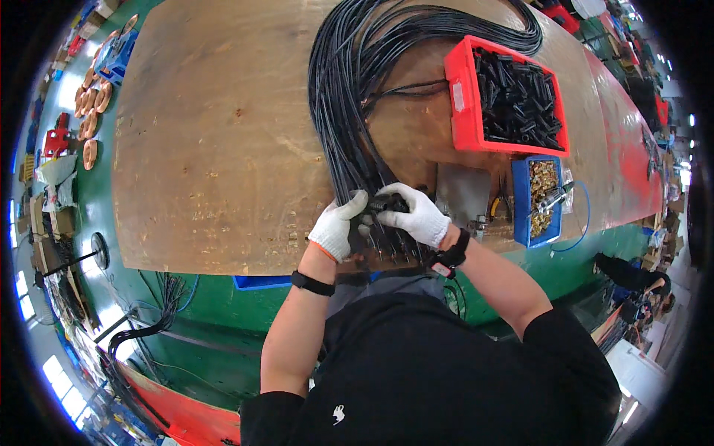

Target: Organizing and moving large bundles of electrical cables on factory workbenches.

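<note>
A thick bundle of thin black cables (335, 111) curves down the table from the far side, its loose ends fanned out near the front edge. At those ends my left hand (332, 229), in a white glove, is closed with thumb and fingers on the cables. My right hand (418, 218), also gloved, curls round several small black sleeves (391, 202) just beside it. They look like the short black tubes in the red bin (462, 97). Which single cable lies between my fingers is hidden by the gloves.
Right of the hands lie a grey metal plate (462, 192) and pliers (503, 199). A blue bin (522, 204) holds small brass-coloured parts, with a metal tool (552, 199) on a blue hose across it. Copper-coloured coils (91, 152) lie on the green floor at left.
</note>
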`<state>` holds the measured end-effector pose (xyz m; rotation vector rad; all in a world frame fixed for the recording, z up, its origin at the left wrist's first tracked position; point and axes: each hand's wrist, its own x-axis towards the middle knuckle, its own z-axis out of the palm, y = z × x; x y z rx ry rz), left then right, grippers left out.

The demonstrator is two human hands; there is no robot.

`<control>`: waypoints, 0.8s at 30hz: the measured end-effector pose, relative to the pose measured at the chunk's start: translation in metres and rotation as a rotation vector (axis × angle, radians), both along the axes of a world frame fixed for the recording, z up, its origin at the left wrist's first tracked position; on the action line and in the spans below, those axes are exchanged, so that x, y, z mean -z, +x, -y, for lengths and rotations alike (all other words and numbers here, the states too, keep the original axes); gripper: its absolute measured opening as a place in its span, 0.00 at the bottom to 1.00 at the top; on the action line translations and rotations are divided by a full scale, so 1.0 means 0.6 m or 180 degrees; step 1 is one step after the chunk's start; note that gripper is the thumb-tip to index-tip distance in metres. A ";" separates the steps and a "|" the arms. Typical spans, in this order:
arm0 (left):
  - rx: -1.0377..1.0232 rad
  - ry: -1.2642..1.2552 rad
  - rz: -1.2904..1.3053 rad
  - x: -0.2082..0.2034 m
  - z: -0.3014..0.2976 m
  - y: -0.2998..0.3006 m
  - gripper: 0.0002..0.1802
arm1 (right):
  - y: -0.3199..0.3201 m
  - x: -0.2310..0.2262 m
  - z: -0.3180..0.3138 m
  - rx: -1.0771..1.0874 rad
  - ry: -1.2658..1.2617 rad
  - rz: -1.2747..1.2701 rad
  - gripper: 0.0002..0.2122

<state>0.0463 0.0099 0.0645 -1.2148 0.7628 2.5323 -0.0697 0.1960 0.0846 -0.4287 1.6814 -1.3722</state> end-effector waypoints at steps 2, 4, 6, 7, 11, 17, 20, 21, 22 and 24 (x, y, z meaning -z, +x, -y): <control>-0.0062 0.0128 -0.0113 0.014 -0.006 -0.001 0.15 | 0.007 0.005 0.016 0.0106 -0.0155 -0.0093 0.17; -0.0087 0.0182 -0.0142 0.009 -0.006 -0.006 0.17 | 0.007 0.007 0.032 0.0238 -0.0128 -0.0094 0.17; -0.0106 0.0181 -0.0095 0.003 -0.004 -0.006 0.18 | 0.004 0.004 0.034 0.0370 -0.0129 -0.0334 0.15; -0.0403 0.0543 -0.0181 0.024 -0.007 -0.004 0.18 | -0.001 -0.001 0.029 0.0423 -0.0055 -0.0391 0.15; -0.0647 0.0715 -0.0147 0.025 0.000 0.014 0.12 | -0.035 -0.020 -0.032 -0.0439 0.0584 -0.0340 0.18; -0.0013 0.0228 -0.0017 -0.008 -0.002 -0.007 0.13 | -0.002 -0.039 -0.109 -0.1777 0.1253 -0.0519 0.31; 0.0157 -0.0205 0.0003 0.011 -0.008 -0.011 0.13 | 0.011 -0.050 -0.118 -0.1874 0.1239 -0.0711 0.32; 0.0222 -0.0400 -0.0044 0.015 -0.007 -0.014 0.13 | 0.014 -0.046 -0.122 -0.1882 0.1233 -0.0748 0.32; 0.0301 -0.0440 -0.0084 0.018 -0.007 -0.016 0.13 | 0.016 -0.040 -0.125 -0.1894 0.1227 -0.0786 0.33; 0.0446 -0.0533 -0.0160 0.017 -0.007 -0.019 0.13 | 0.018 -0.039 -0.125 -0.1944 0.1246 -0.0783 0.33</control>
